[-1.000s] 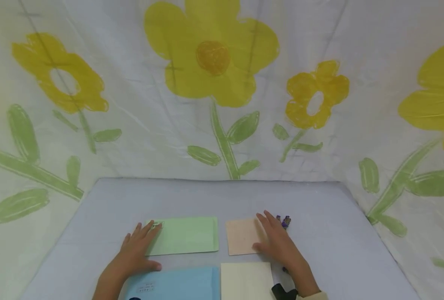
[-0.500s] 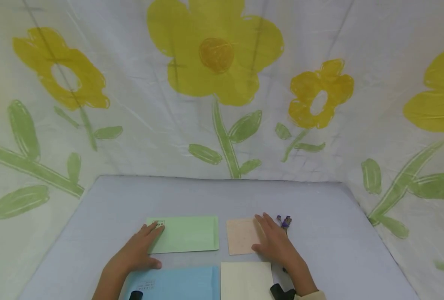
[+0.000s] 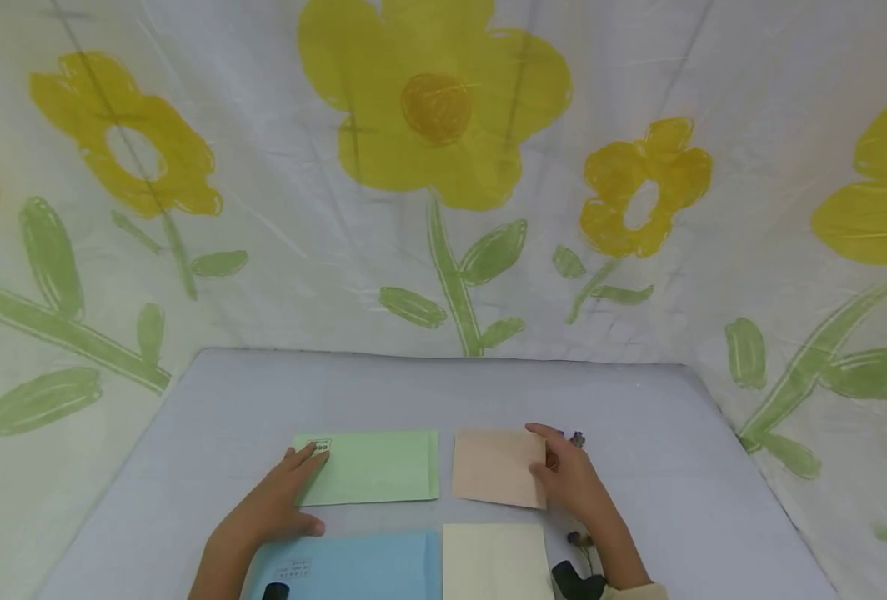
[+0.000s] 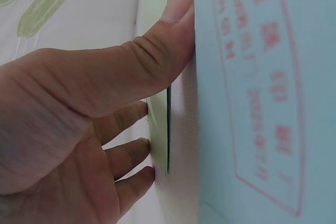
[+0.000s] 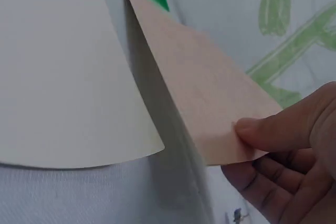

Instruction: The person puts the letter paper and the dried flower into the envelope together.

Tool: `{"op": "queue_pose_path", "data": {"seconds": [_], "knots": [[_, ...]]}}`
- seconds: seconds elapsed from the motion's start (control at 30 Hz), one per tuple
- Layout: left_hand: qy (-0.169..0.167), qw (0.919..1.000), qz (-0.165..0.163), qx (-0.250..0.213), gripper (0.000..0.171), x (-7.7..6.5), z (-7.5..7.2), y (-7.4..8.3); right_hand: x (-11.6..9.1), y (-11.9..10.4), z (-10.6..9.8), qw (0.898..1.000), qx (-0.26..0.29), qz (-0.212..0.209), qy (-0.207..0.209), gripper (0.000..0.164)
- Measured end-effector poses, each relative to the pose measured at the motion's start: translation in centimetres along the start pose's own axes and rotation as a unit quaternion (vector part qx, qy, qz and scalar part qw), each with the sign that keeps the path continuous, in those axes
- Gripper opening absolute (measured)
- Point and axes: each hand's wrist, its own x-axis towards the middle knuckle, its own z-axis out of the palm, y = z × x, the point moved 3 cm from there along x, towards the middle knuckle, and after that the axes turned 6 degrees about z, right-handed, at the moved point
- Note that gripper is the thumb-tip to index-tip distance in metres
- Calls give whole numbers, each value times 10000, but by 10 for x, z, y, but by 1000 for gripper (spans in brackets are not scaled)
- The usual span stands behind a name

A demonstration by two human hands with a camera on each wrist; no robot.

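My right hand [image 3: 574,482] pinches the right edge of a pale pink sheet of paper [image 3: 492,467]. In the right wrist view the thumb lies on top of the pink paper [image 5: 210,93], with fingers beneath, and its gripped side is raised off the table. My left hand [image 3: 269,506] lies with its fingers extended at the left end of a light green envelope [image 3: 383,468]. Its thumb reaches the edge of a blue envelope [image 3: 372,571], which carries red printing in the left wrist view. A cream sheet of paper [image 3: 494,558] lies in front of the pink one.
Dried purple flowers [image 3: 578,438] lie beyond my right hand, and another dried sprig [image 3: 580,540] is by the right wrist. Black wrist devices [image 3: 578,582] sit at the frame's bottom. Behind the pale table [image 3: 443,392] hangs a flower-printed curtain [image 3: 301,317].
The right hand has gone from resting over the pink paper to pinching its right edge, which has risen. The left hand has settled slightly, staying at the green envelope.
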Motion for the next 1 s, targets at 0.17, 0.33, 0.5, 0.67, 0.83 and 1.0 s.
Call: {"op": "queue_pose_path", "data": {"seconds": [0.17, 0.33, 0.5, 0.67, 0.83, 1.0], "knots": [[20, 10000, -47, -22, 105, 0, 1, -1, 0, -3, 4, 9956, 789, -407, 316, 58], [8, 9999, -96, -71, 105, 1, 4, -2, -1, -8, 18, 9917, 1137, -588, 114, 63], [11, 9999, -126, -50, 104, 1, 4, -2, -2, -11, 27, 9889, 1112, -965, 190, 54], [47, 10000, -37, 5, 103, 0, 3, -2, -3, -13, 32, 9888, 875, -1163, 327, 39], [41, 10000, -13, 64, 103, 0, 3, -4, -4, -13, 34, 9910, 799, -1044, 242, 41], [15, 10000, -75, 25, 104, 0, 3, -3, -3, -12, 33, 9930, 993, -642, -47, 47]]}}
